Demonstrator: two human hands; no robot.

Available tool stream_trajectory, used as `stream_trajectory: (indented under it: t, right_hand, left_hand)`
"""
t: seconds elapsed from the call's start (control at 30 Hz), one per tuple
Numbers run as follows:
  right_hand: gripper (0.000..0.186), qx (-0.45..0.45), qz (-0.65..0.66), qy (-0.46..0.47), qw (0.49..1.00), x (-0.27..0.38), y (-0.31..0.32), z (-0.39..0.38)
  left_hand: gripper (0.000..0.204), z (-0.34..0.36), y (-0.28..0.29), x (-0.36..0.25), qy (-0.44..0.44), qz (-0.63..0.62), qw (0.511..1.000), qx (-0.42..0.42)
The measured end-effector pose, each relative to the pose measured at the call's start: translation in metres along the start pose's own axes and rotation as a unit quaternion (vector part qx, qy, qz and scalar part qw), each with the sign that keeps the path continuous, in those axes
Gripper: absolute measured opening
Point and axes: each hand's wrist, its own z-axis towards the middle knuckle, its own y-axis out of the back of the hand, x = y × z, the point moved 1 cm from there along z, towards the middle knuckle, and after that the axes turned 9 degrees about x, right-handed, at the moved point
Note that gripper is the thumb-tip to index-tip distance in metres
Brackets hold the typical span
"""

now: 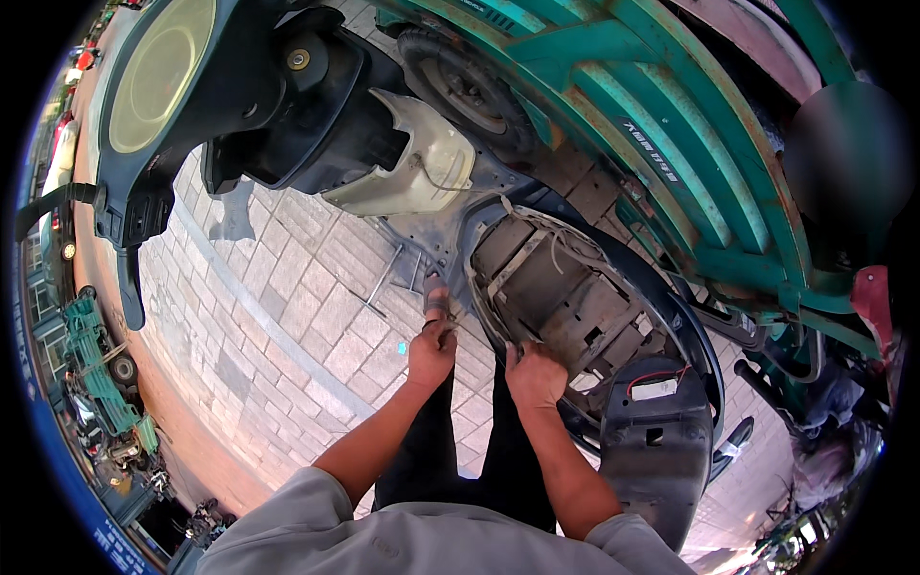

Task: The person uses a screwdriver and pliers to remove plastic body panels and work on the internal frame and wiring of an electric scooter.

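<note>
A dark scooter with its seat area opened up stands in front of me and to the right. My left hand (432,355) is closed, held in the air above my sandalled foot (436,290). Whatever its fingers pinch is too small to make out. My right hand (537,374) is curled closed at the near-left edge of the scooter's open seat compartment (565,287). Its fingertips lie against or close to the body rim, and what they hold, if anything, is hidden. Two T-shaped metal wrenches, one of them the longer wrench (383,278), lie close to my foot.
The handlebar and headlight section (158,77) rises at the upper left. A cream inner panel (422,172) stands exposed behind it. A green cargo tricycle (661,125) blocks the far right side. A black plastic piece with a white label (656,422) sits at the scooter's rear.
</note>
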Motion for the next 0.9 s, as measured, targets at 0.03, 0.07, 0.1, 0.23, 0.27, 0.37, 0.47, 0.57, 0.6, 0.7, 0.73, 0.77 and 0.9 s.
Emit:
stream_trajectory:
  t: [0.03,0.07,0.1,0.23,0.27,0.37,0.47,0.57,0.6,0.7,0.73,0.77,0.9]
  right_hand:
    - [0.032,-0.005,0.001,-0.005,1.000,0.001,0.000,0.000]
    - [0.030,-0.008,-0.001,-0.012,1.000,0.003,0.001,0.000]
    - [0.029,-0.010,-0.004,-0.018,1.000,0.004,0.003,-0.001]
    - [0.029,-0.023,0.005,-0.008,1.000,0.003,0.006,-0.001]
    - [0.028,-0.033,0.008,-0.004,0.999,0.003,0.006,0.000]
    - [0.027,-0.050,0.020,-0.005,0.999,0.003,0.005,0.001]
    - [0.026,-0.046,0.027,-0.010,0.999,0.005,0.005,0.002]
    - [0.025,-0.055,0.033,-0.017,0.998,0.007,0.007,0.005]
    - [0.025,-0.062,0.035,-0.019,0.997,0.007,0.007,0.006]
    - [0.024,-0.066,0.042,-0.025,0.997,0.007,0.009,0.009]
    - [0.024,-0.067,0.041,-0.023,0.997,0.008,0.009,0.010]
    - [0.024,-0.067,0.040,-0.021,0.997,0.008,0.009,0.011]
    - [0.025,-0.073,0.013,-0.007,0.997,0.010,0.010,0.012]
  left_hand:
    - [0.017,0.024,-0.009,0.011,0.007,-0.041,0.999,-0.017]
    - [0.019,0.053,-0.015,0.010,0.010,-0.055,0.998,0.003]
    - [0.020,0.086,-0.020,0.006,0.013,-0.069,0.997,0.022]
    - [0.023,0.184,-0.041,-0.009,-0.221,0.250,0.941,0.057]
    - [0.022,0.198,-0.046,-0.011,-0.231,0.314,0.910,0.140]
    - [0.021,0.221,-0.061,-0.008,-0.242,0.465,0.786,0.329]
    - [0.020,0.230,-0.082,0.030,-0.215,0.530,0.718,0.396]
    - [0.019,0.232,-0.100,0.037,-0.153,0.554,0.706,0.413]
    - [0.020,0.231,-0.107,0.037,-0.131,0.564,0.696,0.424]
    - [0.022,0.230,-0.123,0.024,-0.046,0.586,0.683,0.434]
    - [0.022,0.228,-0.124,0.022,-0.010,0.591,0.681,0.433]
    - [0.021,0.230,-0.129,0.035,0.013,0.557,0.731,0.395]
    - [0.017,0.231,-0.117,0.053,-0.043,0.499,0.803,0.325]
